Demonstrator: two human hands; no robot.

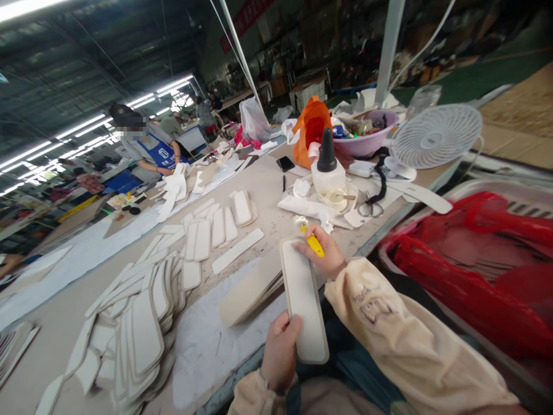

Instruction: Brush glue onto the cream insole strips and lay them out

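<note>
The left hand [280, 351] pinches the pale rounded panel [306, 305] at its lower left edge, thumb on the face. The right hand [327, 253] grips a yellow-handled tool [315, 243] and also steadies the panel's top end. The panel slants between the hands, in front of the body at the counter [268, 181] edge. With the right fingers sharing two jobs, the tool could slip and mark the face; its tip is too unclear to judge how sharp it is. If the left thumb's pinch loosened, the panel could drop towards the lap. Just left of the panel, its edge could snag the fanned stack of tan pieces [248, 294]. Farther left, the leaning pile of rounded pieces [144, 334] might slide if an elbow knocked it. Beyond the right hand, a careless reach could tip the black-nozzled white bottle [329, 180] or catch the scissors [370, 210]
</note>
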